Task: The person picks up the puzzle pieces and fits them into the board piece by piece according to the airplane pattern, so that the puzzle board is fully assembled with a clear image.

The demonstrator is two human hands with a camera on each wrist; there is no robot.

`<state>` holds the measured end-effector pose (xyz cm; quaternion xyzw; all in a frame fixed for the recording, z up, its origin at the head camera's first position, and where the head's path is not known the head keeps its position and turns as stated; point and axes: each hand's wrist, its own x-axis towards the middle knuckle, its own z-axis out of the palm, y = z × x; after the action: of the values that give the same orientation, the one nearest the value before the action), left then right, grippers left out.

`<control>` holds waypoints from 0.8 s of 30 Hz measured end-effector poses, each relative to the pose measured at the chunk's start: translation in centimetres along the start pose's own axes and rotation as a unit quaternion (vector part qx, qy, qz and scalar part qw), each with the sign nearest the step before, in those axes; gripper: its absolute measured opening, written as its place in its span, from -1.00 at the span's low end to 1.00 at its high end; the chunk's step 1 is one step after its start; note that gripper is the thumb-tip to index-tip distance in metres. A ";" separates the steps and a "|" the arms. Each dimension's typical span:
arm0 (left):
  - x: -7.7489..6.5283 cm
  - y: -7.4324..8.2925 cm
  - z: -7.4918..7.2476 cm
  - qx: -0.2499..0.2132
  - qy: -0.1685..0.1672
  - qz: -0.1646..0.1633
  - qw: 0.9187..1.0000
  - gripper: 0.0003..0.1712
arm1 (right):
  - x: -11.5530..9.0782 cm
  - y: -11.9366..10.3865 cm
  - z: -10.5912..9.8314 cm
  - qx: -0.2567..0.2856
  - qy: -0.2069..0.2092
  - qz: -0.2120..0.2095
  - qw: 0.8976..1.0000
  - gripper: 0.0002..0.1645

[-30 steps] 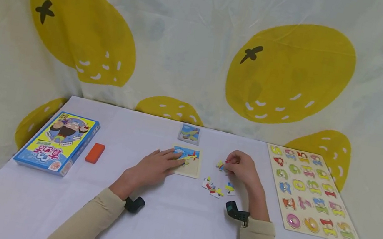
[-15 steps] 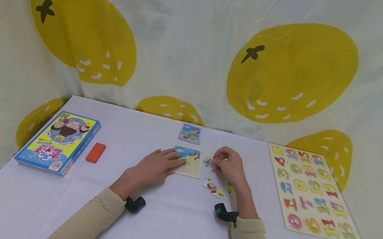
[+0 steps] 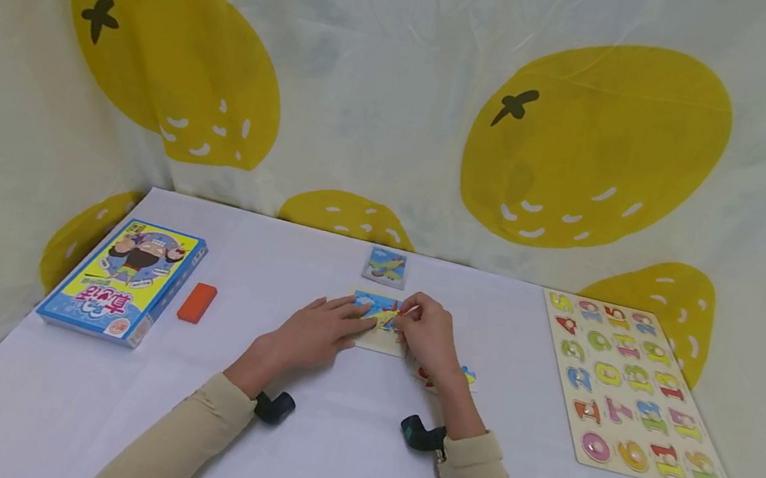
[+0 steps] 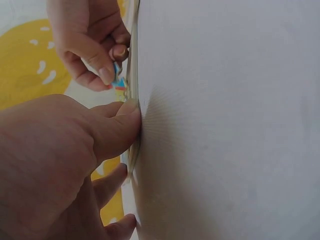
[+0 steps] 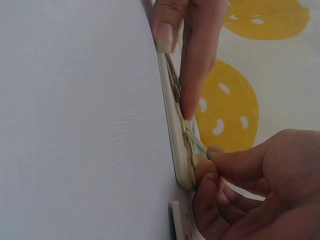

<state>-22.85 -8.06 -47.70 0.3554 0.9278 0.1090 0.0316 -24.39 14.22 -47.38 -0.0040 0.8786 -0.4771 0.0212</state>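
My left hand lies with fingers extended on a small square wooden jigsaw tray, partly filled with airplane-picture pieces. In the left wrist view, its thumb presses the tray's near edge. At the tray's right side, my right hand pinches a small puzzle piece between thumb and fingers. In the right wrist view, that puzzle piece is tilted, its lower edge right at the tray's inlay. Several loose jigsaw pieces lie on the table, mostly hidden beneath my right hand and wrist.
Behind the tray lies a small square airplane picture. To the left are a blue-and-yellow box and an orange block. A large wooden number board sits at the right. A patterned cloth hangs behind the table.
My right hand has moved left with the pinched puzzle piece, from beside the tray to over its right side. My left hand stays on the tray.
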 end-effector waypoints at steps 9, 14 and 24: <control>-0.1 0.4 -0.4 -0.006 -0.003 0.000 1.000 -0.44 | 0.1 0.0 0.7 -0.075 0.042 -0.004 0.996 -0.92; -0.2 0.4 -0.4 -0.007 -0.008 -0.008 1.000 -0.43 | 0.0 -0.3 0.9 -0.093 0.029 -0.004 0.995 -0.93; -0.2 0.4 -0.3 -0.006 -0.009 -0.012 1.000 -0.43 | 0.1 -0.1 0.6 -0.132 0.015 -0.009 0.991 -0.87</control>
<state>-22.46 -7.92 -47.36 0.3449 0.9311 0.1106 0.0437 -24.52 13.62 -47.65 -0.0078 0.9340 -0.3573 0.0026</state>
